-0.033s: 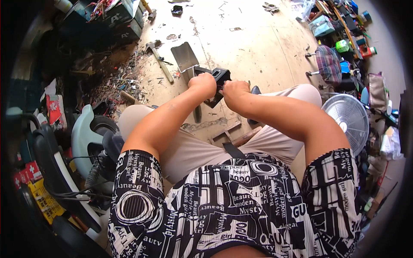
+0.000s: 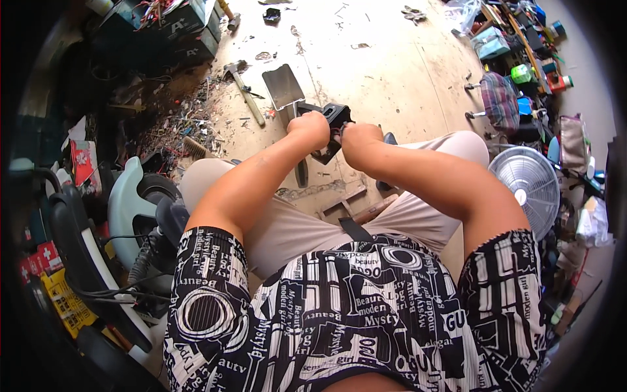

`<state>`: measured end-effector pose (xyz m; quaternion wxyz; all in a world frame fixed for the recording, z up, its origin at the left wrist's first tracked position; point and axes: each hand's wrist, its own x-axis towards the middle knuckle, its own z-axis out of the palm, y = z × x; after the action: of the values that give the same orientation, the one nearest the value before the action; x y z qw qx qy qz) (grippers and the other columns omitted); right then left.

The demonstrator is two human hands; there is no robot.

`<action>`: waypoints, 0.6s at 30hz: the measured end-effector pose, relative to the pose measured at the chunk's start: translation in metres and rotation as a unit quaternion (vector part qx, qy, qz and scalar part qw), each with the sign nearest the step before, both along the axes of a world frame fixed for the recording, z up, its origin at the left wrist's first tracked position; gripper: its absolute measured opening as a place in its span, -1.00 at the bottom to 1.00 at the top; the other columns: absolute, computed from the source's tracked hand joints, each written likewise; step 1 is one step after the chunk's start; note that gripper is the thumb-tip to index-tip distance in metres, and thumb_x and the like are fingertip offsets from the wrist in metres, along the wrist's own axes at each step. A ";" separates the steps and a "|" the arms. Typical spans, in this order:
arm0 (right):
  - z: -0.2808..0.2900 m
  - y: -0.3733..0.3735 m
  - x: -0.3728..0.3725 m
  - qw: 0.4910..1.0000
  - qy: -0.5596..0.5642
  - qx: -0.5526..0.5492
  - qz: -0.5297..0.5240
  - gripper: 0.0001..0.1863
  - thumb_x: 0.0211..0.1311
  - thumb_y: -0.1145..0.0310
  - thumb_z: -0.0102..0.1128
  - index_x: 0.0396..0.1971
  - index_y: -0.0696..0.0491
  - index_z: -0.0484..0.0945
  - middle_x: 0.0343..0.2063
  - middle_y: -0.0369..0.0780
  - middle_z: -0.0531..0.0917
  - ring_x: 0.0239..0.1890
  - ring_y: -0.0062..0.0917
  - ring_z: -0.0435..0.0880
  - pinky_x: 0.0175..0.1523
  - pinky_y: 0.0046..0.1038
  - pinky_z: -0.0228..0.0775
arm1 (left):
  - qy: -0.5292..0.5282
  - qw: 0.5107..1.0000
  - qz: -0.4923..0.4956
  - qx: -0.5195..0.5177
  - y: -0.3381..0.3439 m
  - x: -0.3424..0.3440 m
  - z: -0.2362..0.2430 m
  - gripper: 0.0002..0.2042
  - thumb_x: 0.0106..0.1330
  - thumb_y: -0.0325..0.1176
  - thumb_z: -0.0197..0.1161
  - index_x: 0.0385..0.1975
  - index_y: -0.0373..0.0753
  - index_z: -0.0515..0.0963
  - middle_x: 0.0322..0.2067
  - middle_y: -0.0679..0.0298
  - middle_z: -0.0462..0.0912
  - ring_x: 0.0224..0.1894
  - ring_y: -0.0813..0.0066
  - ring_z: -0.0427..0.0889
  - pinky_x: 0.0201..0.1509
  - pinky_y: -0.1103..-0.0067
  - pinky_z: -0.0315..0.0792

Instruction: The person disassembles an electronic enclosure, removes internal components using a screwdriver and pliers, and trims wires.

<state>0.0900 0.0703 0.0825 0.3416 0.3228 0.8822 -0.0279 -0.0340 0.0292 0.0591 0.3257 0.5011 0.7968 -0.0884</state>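
Observation:
Between my knees, just above the floor, is a black box-shaped plastic housing [image 2: 337,114] with an open, dark inside. My left hand [image 2: 309,128] is closed around its left side. My right hand [image 2: 361,140] is closed at its right edge, fingertips pinched together; what they hold is hidden, though a bit of reddish colour shows between the hands. Just beyond my left hand lies a grey metal scoop-like blade [image 2: 285,86]. A dark green handle end [image 2: 301,175] shows below the housing; I cannot tell whether it belongs to the blade.
A hammer [image 2: 249,98] lies left of the blade, near scattered scraps [image 2: 206,98] and a brush [image 2: 195,146]. Black batteries [image 2: 186,32] stand far left. At right are a fan [image 2: 526,191] and a plaid-seated stool [image 2: 499,98]. A scooter-like machine [image 2: 125,202] is close at left.
The view has shifted very slightly. My right hand has turned a little at the housing's edge; my left hand keeps its hold.

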 end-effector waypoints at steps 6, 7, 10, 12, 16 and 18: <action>0.046 0.029 0.023 0.818 0.116 -0.335 -0.453 -0.73 0.16 0.34 -0.05 -0.26 0.21 0.48 -0.46 -0.13 0.58 -0.48 -0.39 0.63 -0.27 -0.23 0.60 | -0.165 0.973 0.152 0.051 0.003 -0.039 -0.024 -0.72 0.19 -0.37 0.14 -0.27 -0.52 0.56 -0.34 -0.09 0.68 -0.23 0.11 0.73 -0.23 0.30 0.57; 0.042 0.029 0.030 0.723 0.152 -0.409 -0.535 -0.74 0.15 0.30 -0.03 -0.28 0.19 0.43 -0.54 -0.18 0.52 -0.58 -0.42 0.58 -0.30 -0.21 0.60 | -0.164 0.974 0.148 0.047 0.001 -0.040 -0.028 -0.72 0.19 -0.37 0.14 -0.27 -0.52 0.56 -0.34 -0.09 0.68 -0.23 0.11 0.73 -0.23 0.30 0.57; 0.045 0.030 0.045 0.540 0.182 -0.568 -0.594 -0.72 0.17 0.28 -0.04 -0.21 0.16 0.40 -0.52 -0.18 0.54 -0.51 -0.40 0.60 -0.21 -0.17 0.62 | -0.314 0.915 0.237 0.085 0.000 -0.039 -0.032 -0.80 0.21 -0.46 0.05 -0.34 -0.51 0.52 -0.52 0.01 0.61 -0.66 0.22 0.62 -0.60 0.39 0.48; 0.055 0.025 0.047 0.497 0.190 -0.601 -0.597 -0.69 0.18 0.28 -0.05 -0.18 0.18 0.41 -0.48 -0.15 0.57 -0.47 -0.36 0.63 -0.18 -0.16 0.62 | -0.333 0.913 0.219 0.087 -0.004 -0.032 -0.025 -0.80 0.21 -0.46 0.05 -0.32 -0.49 0.52 -0.54 0.03 0.60 -0.66 0.25 0.61 -0.60 0.40 0.47; 0.057 0.014 0.041 0.562 0.142 -0.588 -0.564 -0.64 0.13 0.28 0.00 -0.15 0.22 0.38 -0.28 -0.01 0.58 -0.29 -0.22 0.69 -0.21 -0.09 0.63 | -0.359 0.910 0.193 0.075 -0.009 -0.031 -0.025 -0.78 0.22 -0.44 0.04 -0.25 -0.46 0.50 -0.55 0.08 0.59 -0.67 0.31 0.58 -0.62 0.43 0.44; 0.048 0.011 0.038 0.581 0.130 -0.583 -0.552 -0.60 0.11 0.25 0.01 -0.14 0.25 0.37 -0.25 0.02 0.58 -0.25 -0.14 0.70 -0.18 -0.06 0.63 | -0.359 0.911 0.185 0.081 -0.011 -0.030 -0.027 -0.76 0.22 -0.42 0.04 -0.22 -0.46 0.49 -0.54 0.06 0.59 -0.65 0.30 0.59 -0.60 0.43 0.45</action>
<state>0.1278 0.0816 0.1305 0.2571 0.4721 0.3625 -0.7613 -0.0640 0.0184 0.0324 0.5589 0.3674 0.7088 0.2242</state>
